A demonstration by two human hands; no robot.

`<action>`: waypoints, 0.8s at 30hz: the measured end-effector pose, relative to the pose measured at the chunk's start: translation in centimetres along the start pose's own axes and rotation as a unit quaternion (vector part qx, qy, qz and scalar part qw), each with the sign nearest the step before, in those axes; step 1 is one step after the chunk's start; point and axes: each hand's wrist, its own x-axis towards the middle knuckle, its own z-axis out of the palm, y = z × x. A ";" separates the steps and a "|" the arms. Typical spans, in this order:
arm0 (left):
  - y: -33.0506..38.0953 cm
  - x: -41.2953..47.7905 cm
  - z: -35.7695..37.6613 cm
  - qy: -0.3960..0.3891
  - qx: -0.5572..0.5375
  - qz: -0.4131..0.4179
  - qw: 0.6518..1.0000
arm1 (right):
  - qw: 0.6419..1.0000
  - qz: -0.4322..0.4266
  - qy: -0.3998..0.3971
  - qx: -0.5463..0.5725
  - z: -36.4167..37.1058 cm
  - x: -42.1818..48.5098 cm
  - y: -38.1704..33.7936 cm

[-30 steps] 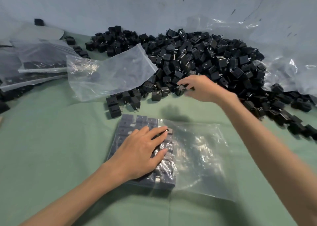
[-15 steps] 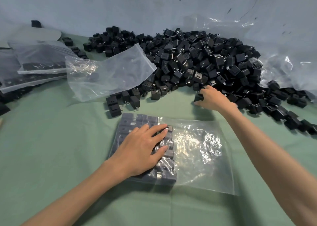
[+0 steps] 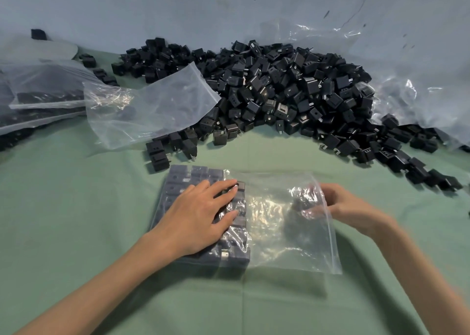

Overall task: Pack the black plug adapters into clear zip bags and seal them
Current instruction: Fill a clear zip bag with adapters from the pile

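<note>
I can read no text, label, brand, number or sign anywhere in this view. The black plug adapters (image 3: 292,98) show me only plain dark faces with slots and holes. The clear zip bags (image 3: 279,238) carry no print I can make out. Any fine marking on them is too small or blurred to tell.

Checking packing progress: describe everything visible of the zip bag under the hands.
The zip bag is clear, crinkled plastic, flat on the green cloth. Rows of black plug adapters fill its left part; the rest looks empty. The left hand presses on them; the right hand holds a blurred adapter at its mouth.
</note>
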 end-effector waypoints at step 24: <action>0.3 0.0 -0.4 0.008 -0.020 -0.004 1.000 | 0.850 -0.185 0.230 -0.437 9.2 7.4 2.4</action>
